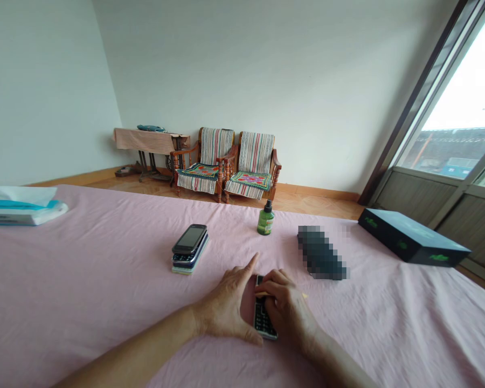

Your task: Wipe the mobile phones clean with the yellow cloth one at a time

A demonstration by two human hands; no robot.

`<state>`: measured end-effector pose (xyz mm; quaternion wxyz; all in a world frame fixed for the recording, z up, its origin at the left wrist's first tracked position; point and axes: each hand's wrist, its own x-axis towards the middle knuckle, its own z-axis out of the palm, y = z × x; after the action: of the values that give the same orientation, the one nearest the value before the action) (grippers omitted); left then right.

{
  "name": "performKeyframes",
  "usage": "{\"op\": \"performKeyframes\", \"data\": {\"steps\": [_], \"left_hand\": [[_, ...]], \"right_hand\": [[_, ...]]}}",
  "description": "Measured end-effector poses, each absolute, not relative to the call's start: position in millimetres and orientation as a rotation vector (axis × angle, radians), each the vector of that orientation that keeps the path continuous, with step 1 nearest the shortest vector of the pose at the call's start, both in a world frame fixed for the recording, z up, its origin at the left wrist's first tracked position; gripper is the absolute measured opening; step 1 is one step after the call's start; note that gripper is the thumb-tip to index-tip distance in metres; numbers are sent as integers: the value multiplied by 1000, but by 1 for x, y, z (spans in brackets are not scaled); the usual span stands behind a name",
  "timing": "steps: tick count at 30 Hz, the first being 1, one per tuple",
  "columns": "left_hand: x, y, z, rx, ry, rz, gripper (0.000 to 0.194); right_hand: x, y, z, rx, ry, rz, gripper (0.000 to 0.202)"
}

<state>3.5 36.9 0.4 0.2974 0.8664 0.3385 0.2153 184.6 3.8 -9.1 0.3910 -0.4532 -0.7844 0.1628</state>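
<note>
Left hand [228, 302] has a decent lane forward over the wrinkled pink cloth [230, 234], between the dark-topped phone stack [189, 242] and green black-capped bottle [265, 221]. Forward-right of the right hand [285, 302], a pixelated dark oblong thing [322, 253]'s in the way.

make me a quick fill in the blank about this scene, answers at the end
Of the left hand and right hand, the one with fingers over the keypad phone is the ____.
In the picture, the phone stack lies to the ____ of the green bottle.
The number of chairs by the wall is ____.
Missing words: right; left; two.
</note>
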Motion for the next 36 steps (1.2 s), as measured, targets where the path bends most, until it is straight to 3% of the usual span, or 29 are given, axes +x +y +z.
{"op": "performKeyframes", "data": {"steps": [30,36], "left_hand": [[4,36,2,2295,904,583,137],[5,35,-1,2306,908,619,139]], "right_hand": [[182,0,-11,-1207,-1976,381,37],[195,13,-14,-1395,-1873,141,30]]}}
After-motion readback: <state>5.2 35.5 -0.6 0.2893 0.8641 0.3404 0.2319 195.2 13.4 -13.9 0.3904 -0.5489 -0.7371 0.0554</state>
